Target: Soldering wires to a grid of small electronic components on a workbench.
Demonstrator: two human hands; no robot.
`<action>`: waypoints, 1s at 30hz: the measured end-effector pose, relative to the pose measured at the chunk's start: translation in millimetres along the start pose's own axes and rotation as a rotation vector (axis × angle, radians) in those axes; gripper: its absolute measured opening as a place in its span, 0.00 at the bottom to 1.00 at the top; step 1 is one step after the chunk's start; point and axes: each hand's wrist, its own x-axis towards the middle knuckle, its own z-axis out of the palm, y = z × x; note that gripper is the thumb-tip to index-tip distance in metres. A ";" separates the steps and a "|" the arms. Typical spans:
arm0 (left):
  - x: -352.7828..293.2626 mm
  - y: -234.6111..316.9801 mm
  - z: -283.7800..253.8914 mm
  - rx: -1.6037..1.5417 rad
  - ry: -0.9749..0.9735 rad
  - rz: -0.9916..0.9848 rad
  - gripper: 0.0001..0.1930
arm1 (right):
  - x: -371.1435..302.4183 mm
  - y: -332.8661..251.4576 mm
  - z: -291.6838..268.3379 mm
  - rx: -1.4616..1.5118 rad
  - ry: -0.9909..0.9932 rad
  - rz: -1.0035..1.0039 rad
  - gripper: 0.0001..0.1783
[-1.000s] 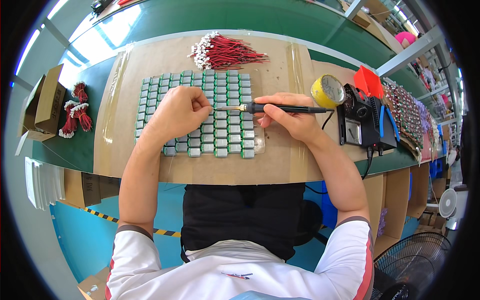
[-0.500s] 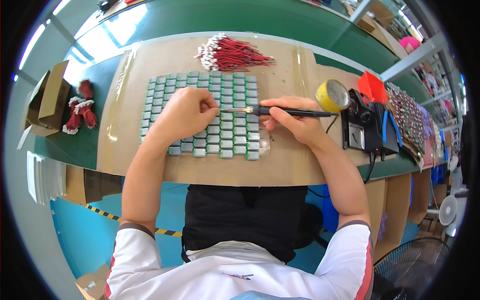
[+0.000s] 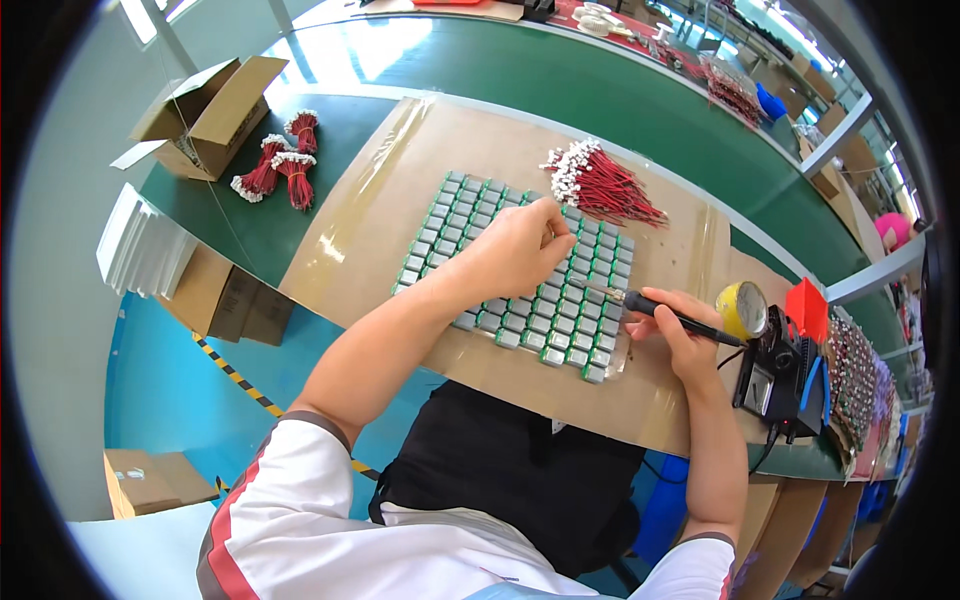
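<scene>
Rows of small grey blocks with green edges (image 3: 550, 322) lie on brown cardboard in front of me. My left hand (image 3: 520, 245) is over the upper middle of the rows, thumb and fingertips pinched together. Whatever they hold, if anything, is too small to make out. In my right hand (image 3: 682, 335) is a soldering iron (image 3: 705, 328) with a black handle, gripped like a pen. Its metal tip points left over the blocks, a little below my left fingertips. Just beyond the rows lies a pile of red wires with white connectors (image 3: 610, 185).
On the right stand a yellow tape roll (image 3: 741, 310), a black soldering station (image 3: 775, 372) and a red bin (image 3: 806, 306). At the left are bundled red wires (image 3: 296, 178) and an open cardboard box (image 3: 225, 115). The cardboard sheet (image 3: 350, 255) covers the green table.
The view has turned, so the table now slants. My left fingertips have moved away from the iron's tip, toward the wire pile. The right hand keeps hold of the soldering iron.
</scene>
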 end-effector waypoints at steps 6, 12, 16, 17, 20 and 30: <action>13.7 -27.1 1.6 0.191 0.184 0.280 0.14 | 2.8 -2.2 -2.7 -0.024 -0.018 -0.019 0.14; 10.1 -20.8 -7.4 0.201 0.056 0.226 0.04 | 7.1 -0.2 -2.1 -0.003 -0.059 -0.052 0.15; 8.9 -21.3 -5.4 0.252 -0.012 0.193 0.04 | 4.6 -2.5 2.1 0.069 0.008 -0.038 0.13; 8.4 -20.2 -4.9 0.273 -0.030 0.200 0.04 | 3.3 -2.5 1.8 0.073 0.016 -0.040 0.12; 6.6 -20.5 -4.2 0.304 -0.041 0.218 0.05 | 1.9 -3.9 2.6 0.078 0.013 -0.018 0.12; 6.6 -19.8 -5.4 0.349 -0.090 0.199 0.05 | 3.8 -3.7 -1.9 -0.001 -0.067 -0.023 0.14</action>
